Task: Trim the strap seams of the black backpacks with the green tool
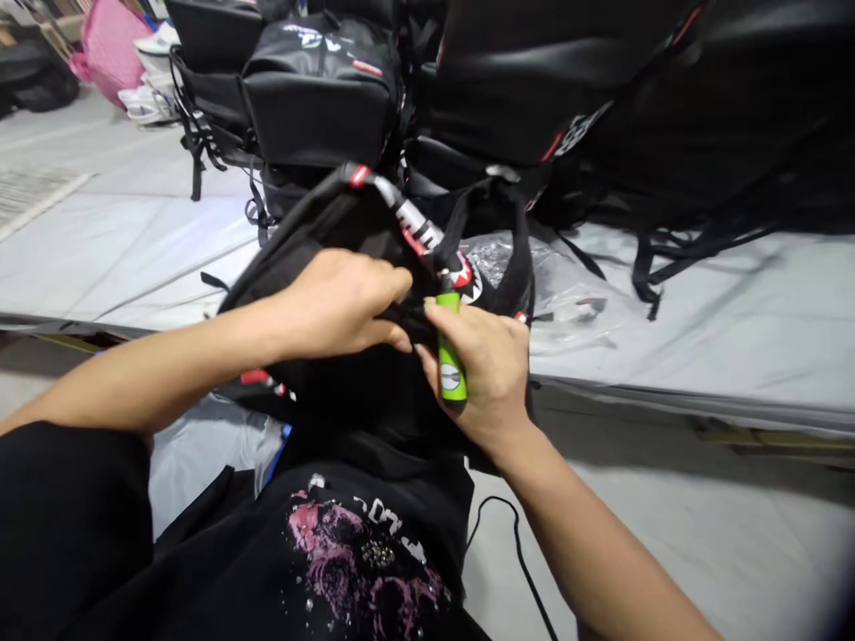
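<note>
A black backpack (374, 392) with shark-tooth print and red-and-white trim lies over the table's front edge, its opening towards me. My left hand (344, 303) is at the bag's opening, fingers curled and thumb pointing right, gripping the black fabric. In my right hand (484, 361) is a slim green tool (451, 347) with a dark tip and a black end, held upright against the palm; its kind is unclear. The right thumb and fingertips also meet the bag's fabric, close to the left thumb. The fabric between the two hands is too dark to make out.
Several black backpacks (321, 116) are piled along the back of the white-covered table (735, 338), straps hanging down. Clear plastic wrap (581, 303) lies right of the bag. At the far left are a pink bag (110, 44) and white shoes (147, 102). A black cord (517, 525) hangs below.
</note>
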`<state>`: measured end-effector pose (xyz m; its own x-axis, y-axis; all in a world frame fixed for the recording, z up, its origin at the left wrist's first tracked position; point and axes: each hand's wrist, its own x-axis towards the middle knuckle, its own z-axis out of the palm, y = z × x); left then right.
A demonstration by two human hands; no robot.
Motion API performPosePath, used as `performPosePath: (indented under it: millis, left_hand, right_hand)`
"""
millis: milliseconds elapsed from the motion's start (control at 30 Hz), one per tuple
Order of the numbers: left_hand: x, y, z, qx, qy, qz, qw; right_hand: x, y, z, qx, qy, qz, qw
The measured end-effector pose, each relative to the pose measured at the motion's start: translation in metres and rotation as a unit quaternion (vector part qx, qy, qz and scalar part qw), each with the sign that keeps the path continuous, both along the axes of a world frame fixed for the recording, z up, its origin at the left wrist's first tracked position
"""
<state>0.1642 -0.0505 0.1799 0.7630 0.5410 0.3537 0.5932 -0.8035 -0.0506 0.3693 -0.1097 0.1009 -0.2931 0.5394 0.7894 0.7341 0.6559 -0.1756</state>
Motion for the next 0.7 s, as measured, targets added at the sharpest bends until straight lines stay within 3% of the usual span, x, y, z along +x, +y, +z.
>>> performPosePath:
  millis: [67, 167, 233, 367, 433, 533, 700]
  left_hand:
    - [-0.001, -0.004, -0.022, -0.062, 0.008, 0.018, 0.998]
    - [-0.004, 0.011, -0.063, -0.159, 0.008, 0.009, 0.987]
    - [-0.007, 0.024, -0.081, -0.159, -0.03, -0.018, 0.987]
    - [-0.008, 0.05, -0.087, -0.049, -0.134, -0.002, 0.99]
    - [-0.004, 0.066, -0.09, -0.085, -0.119, 0.025, 0.989]
    - [0.002, 0.094, -0.107, -0.158, -0.04, 0.069, 0.984]
    - [0.003, 0.116, -0.134, -0.145, 0.013, 0.071, 0.987]
  right_hand:
    - [-0.001, 0.004, -0.006, -0.018, -0.026, 0.036, 0.999]
    - [0.002, 0.019, -0.035, -0.071, -0.046, 0.067, 0.994]
    - [0.005, 0.03, -0.055, -0.1, -0.049, 0.053, 0.992]
    - [0.006, 0.043, -0.073, -0.132, -0.044, 0.04, 0.989]
    - [0.001, 0.045, -0.073, -0.136, -0.045, 0.044, 0.989]
    - [-0.008, 0.043, -0.072, -0.142, -0.006, 0.072, 0.987]
    - [-0.011, 0.04, -0.075, -0.133, -0.005, 0.108, 0.985]
